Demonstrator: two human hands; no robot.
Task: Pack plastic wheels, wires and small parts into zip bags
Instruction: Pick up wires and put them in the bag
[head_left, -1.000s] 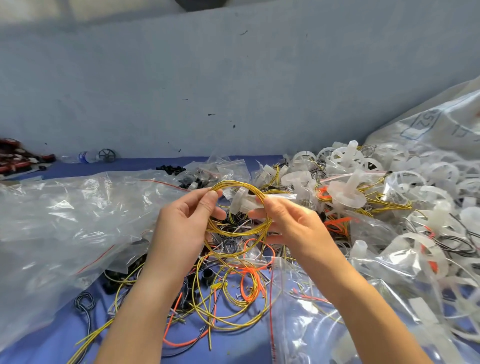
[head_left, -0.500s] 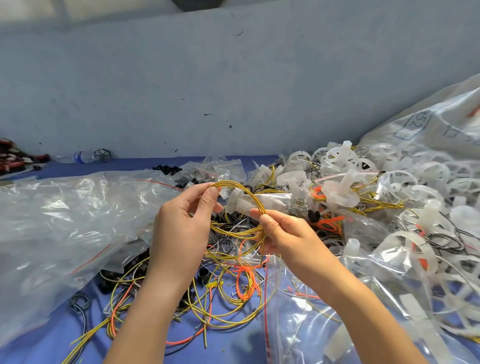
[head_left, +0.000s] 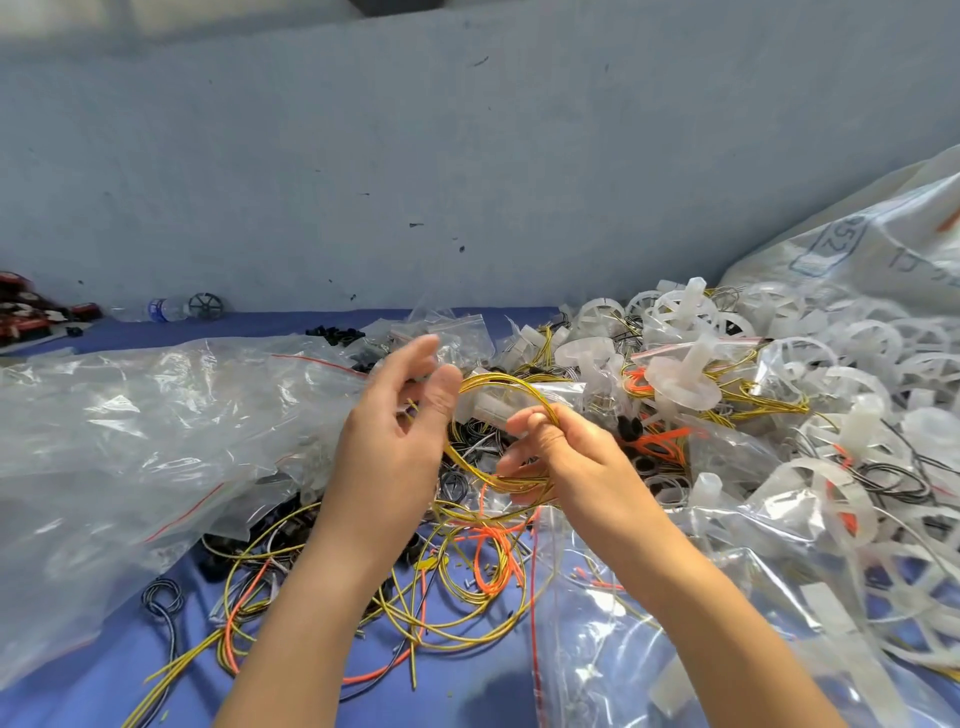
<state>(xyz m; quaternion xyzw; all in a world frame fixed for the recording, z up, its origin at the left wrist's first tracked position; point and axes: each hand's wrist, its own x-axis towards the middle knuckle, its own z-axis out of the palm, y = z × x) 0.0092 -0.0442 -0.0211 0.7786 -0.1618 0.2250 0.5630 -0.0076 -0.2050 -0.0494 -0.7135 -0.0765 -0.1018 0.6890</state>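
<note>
Nearly upright, yellow wire coil (head_left: 498, 378), right hand (head_left: 566, 457) pinching

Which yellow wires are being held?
The yellow wire coil pinched in the right hand; the other yellow wires lie loose on the blue table.

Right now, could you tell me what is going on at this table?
A person is handling a coil of thin yellow wires above a blue table. The right hand pinches the coil; the left hand is open beside its left side. Loose yellow and orange wires lie below, clear plastic zip bags to the left, and a pile of translucent white plastic wheels to the right.
</note>
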